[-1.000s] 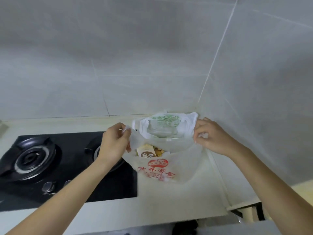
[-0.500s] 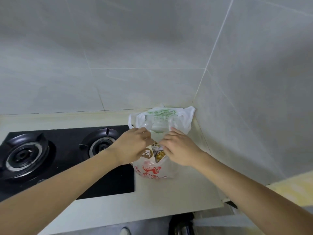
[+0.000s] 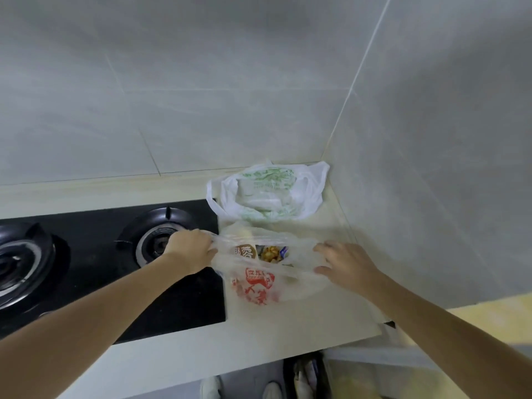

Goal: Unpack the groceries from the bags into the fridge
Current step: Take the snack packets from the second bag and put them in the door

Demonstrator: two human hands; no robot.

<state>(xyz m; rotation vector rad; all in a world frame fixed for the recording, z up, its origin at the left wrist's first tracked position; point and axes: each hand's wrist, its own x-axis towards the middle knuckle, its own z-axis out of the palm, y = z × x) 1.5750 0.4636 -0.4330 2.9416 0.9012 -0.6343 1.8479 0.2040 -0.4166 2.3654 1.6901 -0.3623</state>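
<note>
left hand (image 3: 191,250) fingers pinching red-printed bag (image 3: 259,280) rim at 9 o'clock, right hand (image 3: 345,262) fingers gripping rim at 3 o'clock, green-printed bag (image 3: 267,194) behind at 12 o'clock on tabletop (image 3: 302,318)

A red-printed bag (image 3: 259,283) sits just right of the black gas hob (image 3: 115,269). The left hand (image 3: 191,250) grips its left rim; the right hand (image 3: 342,262) pinches its right rim. Behind it stands a green-printed bag (image 3: 267,194).

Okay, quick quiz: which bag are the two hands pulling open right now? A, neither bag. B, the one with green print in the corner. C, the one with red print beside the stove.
C: the left hand and right hand hold the red-print bag open at both sides; the green-print bag sits untouched behind it.
</note>
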